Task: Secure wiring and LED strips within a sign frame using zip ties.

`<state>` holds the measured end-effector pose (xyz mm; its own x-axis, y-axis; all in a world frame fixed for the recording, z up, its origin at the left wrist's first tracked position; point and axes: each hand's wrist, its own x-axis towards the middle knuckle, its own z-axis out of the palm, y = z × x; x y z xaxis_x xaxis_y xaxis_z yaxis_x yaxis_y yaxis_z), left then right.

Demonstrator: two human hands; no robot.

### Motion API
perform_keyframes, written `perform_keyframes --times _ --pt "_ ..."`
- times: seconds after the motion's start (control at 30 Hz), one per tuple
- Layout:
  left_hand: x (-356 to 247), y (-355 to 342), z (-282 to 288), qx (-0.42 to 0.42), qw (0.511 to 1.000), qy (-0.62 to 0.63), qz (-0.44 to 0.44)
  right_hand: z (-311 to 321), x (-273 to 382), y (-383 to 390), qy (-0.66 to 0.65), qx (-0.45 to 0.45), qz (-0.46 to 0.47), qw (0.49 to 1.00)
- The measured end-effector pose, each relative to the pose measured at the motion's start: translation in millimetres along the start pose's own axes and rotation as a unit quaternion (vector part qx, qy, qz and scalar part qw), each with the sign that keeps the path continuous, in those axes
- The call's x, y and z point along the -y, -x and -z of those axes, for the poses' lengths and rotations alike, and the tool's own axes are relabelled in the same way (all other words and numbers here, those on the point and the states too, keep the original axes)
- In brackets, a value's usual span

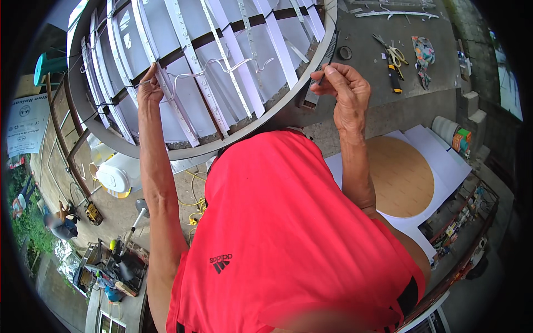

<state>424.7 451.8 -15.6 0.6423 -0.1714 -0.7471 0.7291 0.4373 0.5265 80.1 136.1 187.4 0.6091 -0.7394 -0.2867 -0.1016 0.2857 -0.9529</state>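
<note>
A large round light-box frame with a grey rim lies in front of me, crossed by several white LED light bars and a dark cross bar. Over the bars trails a loose white wire. My left hand reaches into the frame, fingers closed beside one bar where it meets the cross bar; what they pinch is too small to tell. Just outside the right rim, my right hand is raised, thumb and fingers pinched on a thin black strand that looks like a cable tie.
On the grey surface at right lie scissors, a yellow-black cutter knife, a roll of black tape and a patterned cloth. A round brown board sits on white sheets below. Tools crowd a bench at lower left; two people are beyond.
</note>
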Motion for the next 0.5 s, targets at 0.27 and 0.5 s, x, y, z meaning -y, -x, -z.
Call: perform_keyframes --times 0.27,0.5 --pt "4 4 3 0.032 0.999 -0.029 -0.018 -47 -3 -2 0.317 0.093 0.226 0.916" --pt "5 14 -5 0.017 1.000 -0.020 -0.008 -140 5 -65 0.398 0.061 0.423 0.812"
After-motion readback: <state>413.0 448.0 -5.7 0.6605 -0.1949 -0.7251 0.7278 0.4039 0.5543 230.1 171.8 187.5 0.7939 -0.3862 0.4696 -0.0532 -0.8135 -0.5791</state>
